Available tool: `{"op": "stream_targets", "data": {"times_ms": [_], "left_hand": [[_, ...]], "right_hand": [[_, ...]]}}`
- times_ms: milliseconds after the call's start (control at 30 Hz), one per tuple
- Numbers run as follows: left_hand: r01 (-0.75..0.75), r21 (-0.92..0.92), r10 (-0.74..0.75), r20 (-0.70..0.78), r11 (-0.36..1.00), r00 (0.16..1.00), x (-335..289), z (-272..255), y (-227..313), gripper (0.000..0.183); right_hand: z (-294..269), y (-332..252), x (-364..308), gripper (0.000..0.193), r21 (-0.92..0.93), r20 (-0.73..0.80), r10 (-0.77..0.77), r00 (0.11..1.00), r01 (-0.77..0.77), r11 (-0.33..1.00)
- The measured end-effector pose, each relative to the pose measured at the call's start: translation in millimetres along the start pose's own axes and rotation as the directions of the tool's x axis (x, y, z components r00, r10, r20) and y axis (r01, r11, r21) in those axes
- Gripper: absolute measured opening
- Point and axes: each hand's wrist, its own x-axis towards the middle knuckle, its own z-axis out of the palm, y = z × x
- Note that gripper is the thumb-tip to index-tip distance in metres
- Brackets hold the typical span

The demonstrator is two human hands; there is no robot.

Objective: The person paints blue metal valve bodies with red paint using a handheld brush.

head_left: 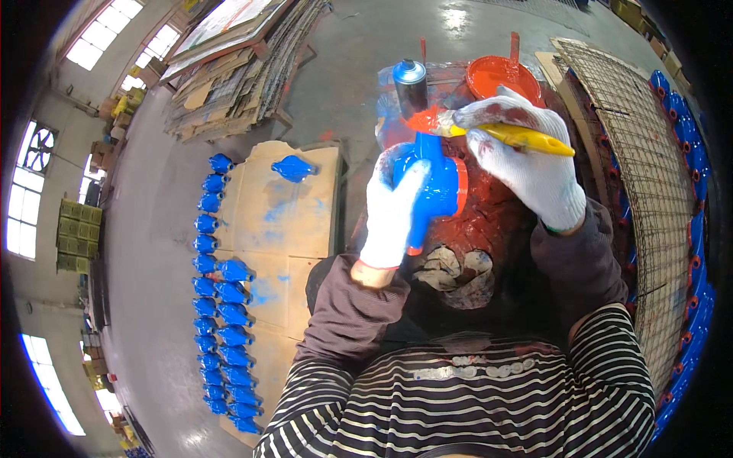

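Note:
Both my hands wear white gloves stained with paint. My left hand (391,210) is closed around a blue valve body (441,183), holding it up in front of me. The casting's right flange face (462,187) is red, and a bit of red shows at its lower end. Between the fingers of my right hand (531,149) is a paintbrush (527,139) with a yellow handle. Its red, paint-loaded bristles (426,120) are at the top end of the valve body; whether they touch it I cannot tell.
A red paint pan (500,76) and a spray can (411,85) stand beyond my hands on a red-stained surface. Crumpled rags (456,276) lie nearer. Rows of blue castings (233,313) line the cardboard (294,221) at left. A wire mesh panel (630,168) and more blue castings (691,160) are at right.

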Motion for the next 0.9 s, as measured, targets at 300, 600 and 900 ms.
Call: {"op": "stream_targets", "data": {"times_ms": [300,600,900], "left_hand": [[0.284,-0.464,-0.194,0.233,0.839,0.953,-5,6,4,0.021],[-0.097,-0.272,0.100,-0.002,0.957,0.995,9,-16,-7,0.045],[-0.707,0.568,0.789,0.155,0.422,0.595,9,-28,21,0.075]], "right_hand": [[-25,38,3,0.023,0.519,-0.014,0.239,0.971,-0.197,0.832],[-19,17,-2,0.019,0.572,0.007,0.306,0.952,-0.255,0.779],[-23,5,4,0.025,0.445,-0.186,0.143,0.972,-0.046,0.895]]}}
